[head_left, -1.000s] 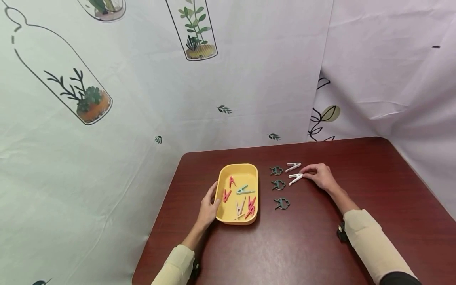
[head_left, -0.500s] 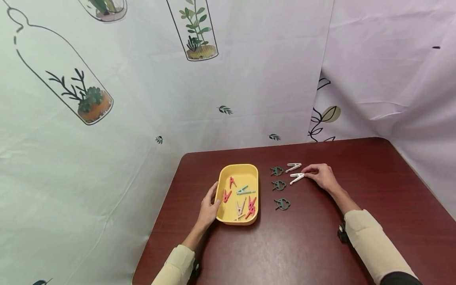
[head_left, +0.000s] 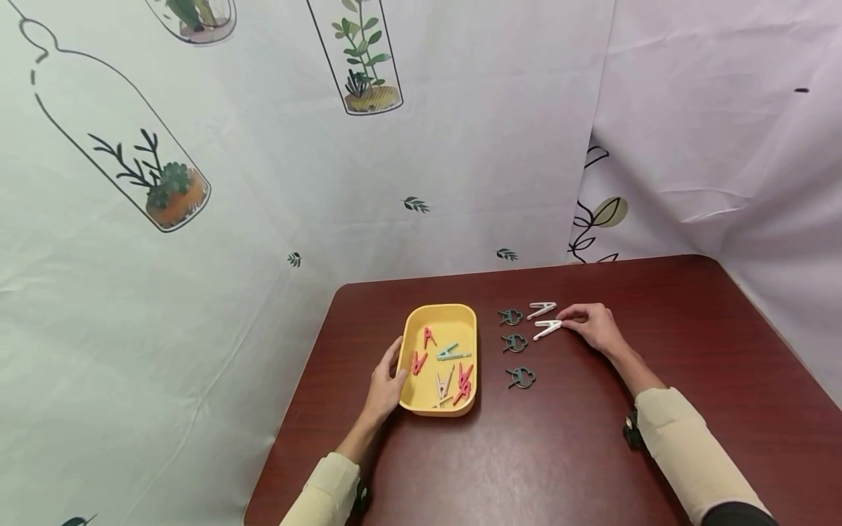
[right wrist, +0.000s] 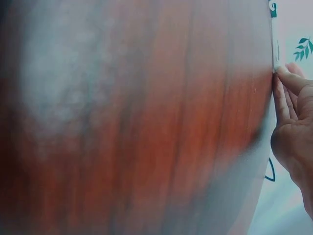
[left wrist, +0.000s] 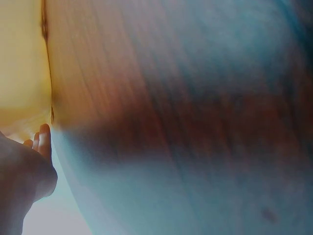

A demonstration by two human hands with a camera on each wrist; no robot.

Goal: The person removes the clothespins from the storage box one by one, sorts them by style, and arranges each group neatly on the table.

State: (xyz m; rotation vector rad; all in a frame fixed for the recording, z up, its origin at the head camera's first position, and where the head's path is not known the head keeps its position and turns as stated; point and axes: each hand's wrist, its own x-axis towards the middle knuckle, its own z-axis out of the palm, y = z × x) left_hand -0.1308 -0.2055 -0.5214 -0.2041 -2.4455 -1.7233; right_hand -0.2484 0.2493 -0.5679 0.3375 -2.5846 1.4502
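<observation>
My right hand pinches the end of a white clothespin low over the table; in the right wrist view the thumb and fingertips meet on a white piece. Just behind it lies another white clothespin. To the left, three dark green clips form a column: a far clip, a middle clip and a near clip. My left hand holds the left side of a yellow tray, thumb at its rim and fingers along the outer wall.
Inside the tray lie several pink clothespins, a light teal clothespin and a pale beige clothespin. The dark red table ends at a printed white cloth behind and at the left.
The right hand and its white clothespin have shifted very slightly right. My left hand stays on the tray, and the other clips have not moved.
</observation>
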